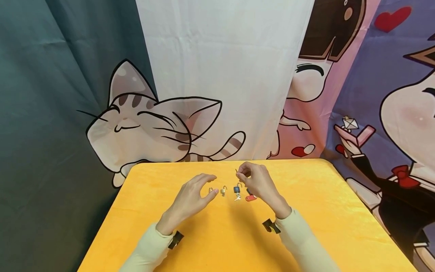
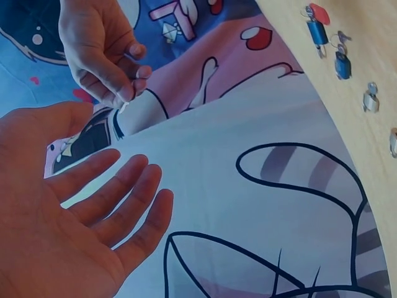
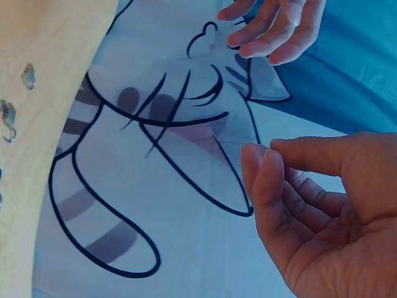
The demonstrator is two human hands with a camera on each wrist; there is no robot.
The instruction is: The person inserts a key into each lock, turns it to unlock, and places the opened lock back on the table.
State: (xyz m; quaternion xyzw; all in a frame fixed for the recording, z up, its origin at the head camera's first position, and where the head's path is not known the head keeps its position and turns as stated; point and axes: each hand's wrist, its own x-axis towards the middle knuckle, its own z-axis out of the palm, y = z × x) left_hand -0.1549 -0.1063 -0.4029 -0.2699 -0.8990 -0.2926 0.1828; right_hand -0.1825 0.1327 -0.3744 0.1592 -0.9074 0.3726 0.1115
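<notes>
My left hand (image 1: 193, 193) hovers over the table with fingers spread and nothing in them. Thumb and fingertips of my right hand (image 1: 259, 184) pinch a small thin piece (image 2: 124, 107), mostly hidden, too small to identify. Below the hands, small padlocks lie in a row. A blue padlock (image 1: 236, 189) has its shackle swung open and keys (image 1: 237, 197) at its base. Left of it lies a brass-coloured padlock (image 1: 222, 191), also unlocked; a smaller padlock (image 1: 210, 189) sits beside my left fingers. Partly behind my right hand is another blue padlock (image 2: 316, 32) with a red tag (image 1: 250, 198).
A yellow cloth covers the table (image 1: 217, 241). Right behind its far edge hangs a printed curtain (image 1: 224, 68) with cartoon figures. Dark clips (image 1: 271, 226) are strapped at both wrists.
</notes>
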